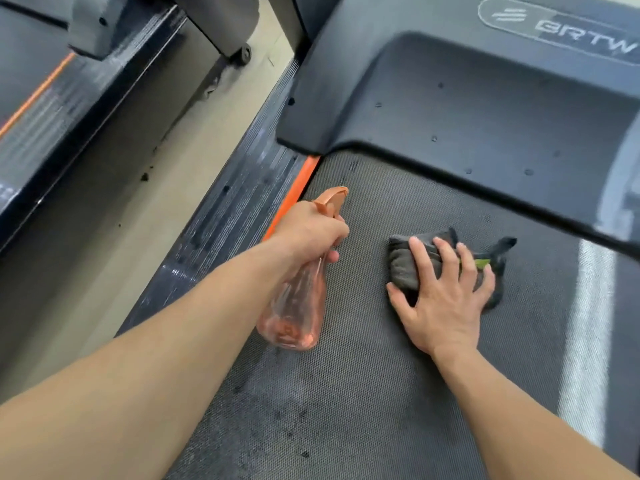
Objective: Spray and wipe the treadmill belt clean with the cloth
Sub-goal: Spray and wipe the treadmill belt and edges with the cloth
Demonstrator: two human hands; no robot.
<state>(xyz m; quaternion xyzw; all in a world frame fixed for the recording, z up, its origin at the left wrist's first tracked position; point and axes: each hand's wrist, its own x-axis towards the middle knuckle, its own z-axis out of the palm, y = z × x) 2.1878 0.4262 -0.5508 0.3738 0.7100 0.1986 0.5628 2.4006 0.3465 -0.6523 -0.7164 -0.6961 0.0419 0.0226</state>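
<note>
The cloth (446,261) lies on the treadmill belt (363,393), just before the motor cover (485,109). The spray bottle (298,306) hangs left of it; a second treadmill (52,109) stands farther left.

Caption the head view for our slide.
Left hand grips orange spray bottle; right hand presses grey cloth on treadmill belt.

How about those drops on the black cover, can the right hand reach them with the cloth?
Probably yes. The right hand presses the grey cloth flat on the belt, close to the motor cover. Nothing lies between them, and the drops sit near its front edge.
</note>
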